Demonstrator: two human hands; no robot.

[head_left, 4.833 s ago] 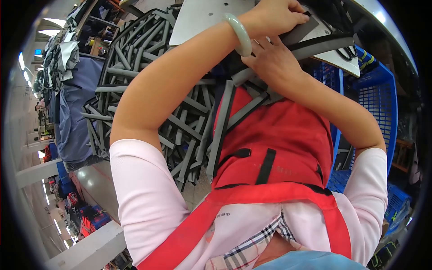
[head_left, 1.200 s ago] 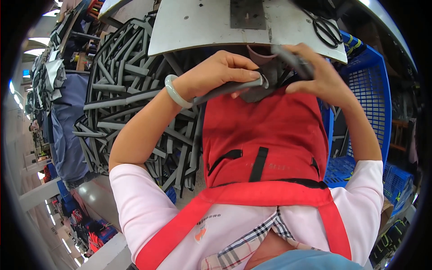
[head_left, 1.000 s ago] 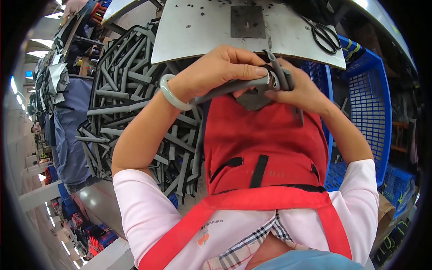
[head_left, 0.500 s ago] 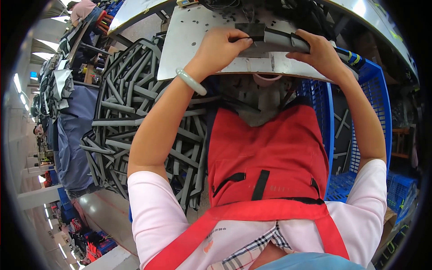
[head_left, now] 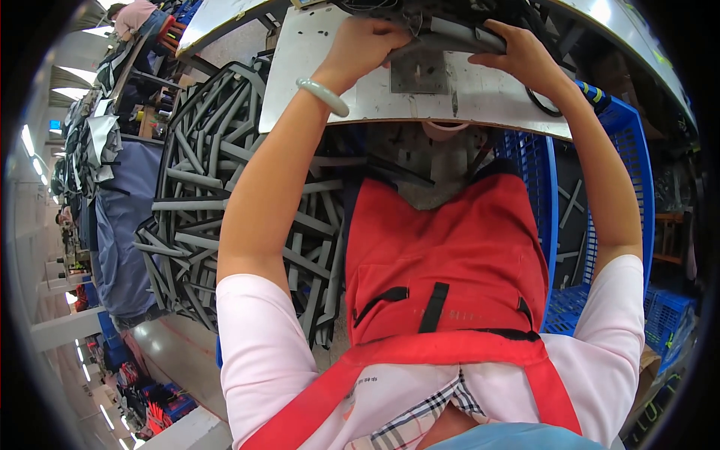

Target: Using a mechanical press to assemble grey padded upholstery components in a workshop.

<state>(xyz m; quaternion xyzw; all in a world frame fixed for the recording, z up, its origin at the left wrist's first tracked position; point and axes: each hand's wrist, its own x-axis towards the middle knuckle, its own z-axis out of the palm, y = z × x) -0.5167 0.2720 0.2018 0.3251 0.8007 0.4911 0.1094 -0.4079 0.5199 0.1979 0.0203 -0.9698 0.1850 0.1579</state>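
A grey padded strip with dark edging [head_left: 454, 31] spans the gap between my two hands over the far part of the white worktable [head_left: 330, 94]. My left hand [head_left: 364, 51], with a pale bangle [head_left: 324, 97] on its wrist, pinches near the strip's left end; the fingertips are partly hidden. At the other end my right hand [head_left: 525, 61] is closed round the strip, thumb below and fingers on top. Just nearer than the strip, a square metal plate [head_left: 418, 76] is set into the tabletop. Dark machine parts beyond my hands are blurred.
Left of my lap lies a big heap of similar grey strips [head_left: 281, 255]. A blue plastic crate [head_left: 551, 217] with a few strips inside stands to my right. A pink bowl-like thing [head_left: 444, 131] shows under the table edge. Far left, another person [head_left: 135, 19] bends over.
Both hands have moved farther away across the table, taking the strip with them. The metal plate, mostly covered before, now shows in full.
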